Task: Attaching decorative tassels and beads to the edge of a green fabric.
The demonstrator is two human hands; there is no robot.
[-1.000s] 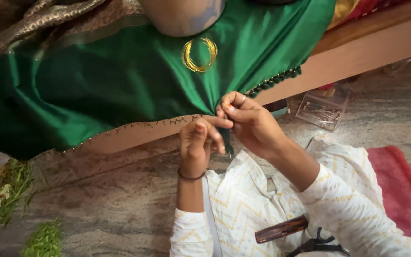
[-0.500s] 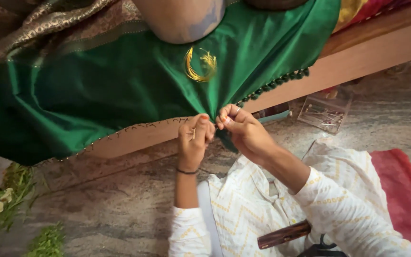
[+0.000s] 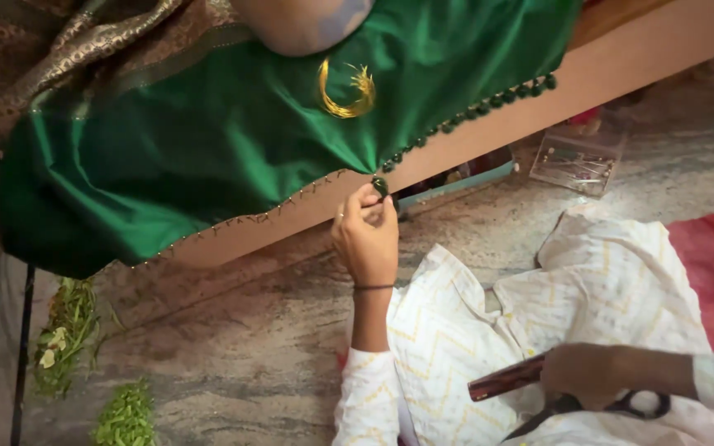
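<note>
Green silk fabric (image 3: 208, 140) with a gold crescent motif (image 3: 347, 89) hangs over a wooden ledge (image 3: 621, 66). A row of green bead tassels (image 3: 473, 111) runs along its hem. My left hand (image 3: 365, 239) is raised to the hem and pinches a small green tassel (image 3: 380, 187) between thumb and fingers. My right hand (image 3: 580, 376) is down on my white-clothed lap, fingers curled over black-handled scissors (image 3: 621, 406) and a maroon stick-like thing (image 3: 506, 380).
A clear plastic box of pins (image 3: 576, 161) and a teal-edged flat box (image 3: 456, 177) lie on the stone floor by the ledge. Green leaves (image 3: 64, 330) lie at the left beside a black rod (image 3: 22, 355). A red mat (image 3: 712, 264) is at the right. Brown brocade (image 3: 59, 49) covers the top left.
My right hand has left the hem and dropped to my lap onto the scissors. My left hand stays at the hem, holding the tassel alone.
</note>
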